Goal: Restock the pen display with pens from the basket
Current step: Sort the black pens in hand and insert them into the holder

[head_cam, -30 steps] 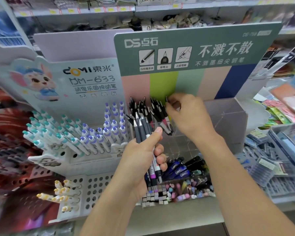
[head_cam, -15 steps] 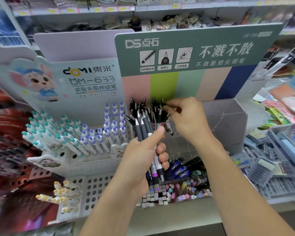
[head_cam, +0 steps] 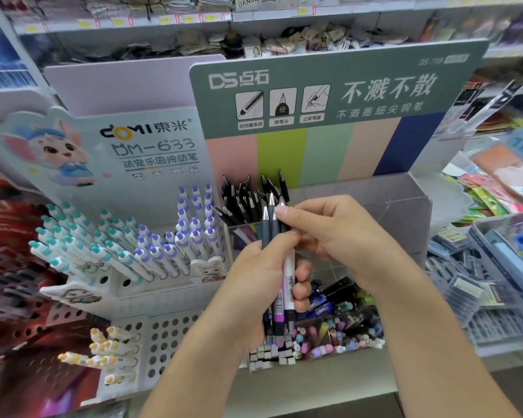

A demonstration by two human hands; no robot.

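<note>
Our hands meet in front of the display: the left hand [head_cam: 263, 285] holds a bunch of pens [head_cam: 277, 267] upright in a closed fist, and the right hand [head_cam: 329, 227], which a moment ago was up at the back compartment among the black pens [head_cam: 248, 200], has come back to the bunch and now pinches the top of one pen between thumb and forefinger. We judge one pen has just been slotted and the next is being drawn out, so the restocking is mid-way, with several pens left in the fist. The basket is not in view.

The clear display bin [head_cam: 405, 206] stands on a grey shelf [head_cam: 314, 384], its right compartments bare. Behind it rises the green header card [head_cam: 375, 86]. Toward the shelf's left edge, a white rack [head_cam: 112, 285] carries teal and purple capped pens [head_cam: 151, 245]. At the front edge lie small erasers [head_cam: 329, 342].
</note>
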